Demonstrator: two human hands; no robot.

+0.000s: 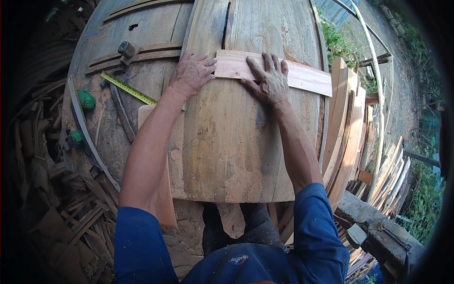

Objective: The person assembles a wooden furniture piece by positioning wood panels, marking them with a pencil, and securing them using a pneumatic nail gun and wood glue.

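Observation:
A flat, pale pinkish wooden board [307, 79] lies crosswise on the worn wooden worktable [213, 156]. My right hand [270, 78] rests flat on the board with its fingers spread. At the board's left end is my left hand [190, 75], its fingers stretched out to the right and the tips at the board's edge. Neither hand is wrapped round anything. To the left of my left hand, a yellow tape measure blade [128, 88] is stretched out on the table. Beyond it, a hammer [126, 49] lies across thin wooden strips [156, 56].
Green power tools [86, 100] sit at the table's left side, near a long curved strip [78, 118]. Thick planks [347, 128] lean along the right edge. Wood scraps [85, 217] cover the ground at left. A dark slot [226, 23] runs through the tabletop.

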